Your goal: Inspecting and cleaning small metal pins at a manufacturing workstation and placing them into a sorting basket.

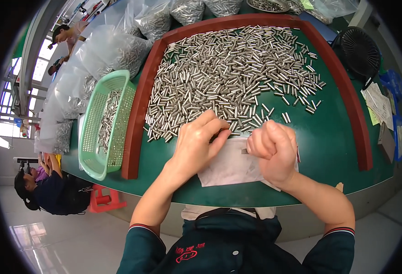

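A large heap of short, shiny metal pins spreads over the green tabletop. My left hand is at the heap's near edge, fingers curled and thumb drawn in toward the fingertips. Whatever it pinches there is hidden. My right hand is closed in a fist over a pale, stained cloth. From the fist's left side sticks the end of a metal pin; the rest of its contents cannot be seen.
A dark red frame borders the heap on the left, back and right. Left of it stands a green perforated basket holding pins. Bags of pins line the far left. A black fan and papers sit at right. Other people work at far left.
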A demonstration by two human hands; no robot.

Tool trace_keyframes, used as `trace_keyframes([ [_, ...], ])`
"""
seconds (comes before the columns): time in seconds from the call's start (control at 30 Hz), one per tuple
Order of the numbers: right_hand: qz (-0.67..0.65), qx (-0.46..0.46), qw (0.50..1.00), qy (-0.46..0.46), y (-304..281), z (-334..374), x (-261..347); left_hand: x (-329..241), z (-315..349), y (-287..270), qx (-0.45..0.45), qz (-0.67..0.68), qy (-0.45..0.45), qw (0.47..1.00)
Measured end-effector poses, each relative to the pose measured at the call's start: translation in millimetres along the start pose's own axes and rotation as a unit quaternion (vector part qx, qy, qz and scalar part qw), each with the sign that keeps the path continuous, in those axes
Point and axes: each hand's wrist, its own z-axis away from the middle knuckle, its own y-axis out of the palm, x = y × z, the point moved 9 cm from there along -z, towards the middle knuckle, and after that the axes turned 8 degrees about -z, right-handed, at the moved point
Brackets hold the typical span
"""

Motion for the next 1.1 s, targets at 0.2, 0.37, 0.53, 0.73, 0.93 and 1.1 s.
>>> trace_keyframes([
  [0.2, 0.012, 0.008, 1.0, -0.017, 1.1, -7.0, 8.3, -2.6, 8.7, 20.7, 0.032, -0.012, 0.0, 0.999],
  [0.37, 0.055, -0.008, 0.998, -0.039, -1.3, -10.3, 15.1, -1.7, 12.1, 20.6, 0.027, -0.027, -0.016, 0.999],
  [0.53, 0.073, 0.001, 0.996, -0.045, 0.8, -9.3, 12.1, 1.1, 7.9, 24.6, 0.055, -0.02, -0.034, 0.998],
  [0.73, 0.046, 0.025, 0.998, -0.039, 1.8, -5.7, 13.8, -1.2, 13.9, 20.6, 0.022, 0.017, -0.003, 1.0],
  [0.93, 0.076, 0.014, 0.996, -0.034, -1.3, -8.9, 10.4, -2.3, 13.1, 17.1, 0.0, -0.003, 0.006, 1.0],
  [1.1, 0.085, 0.001, 0.996, -0.023, -2.3, -8.4, 9.4, 1.5, 11.5, 21.5, 0.03, -0.034, -0.017, 0.999],
])
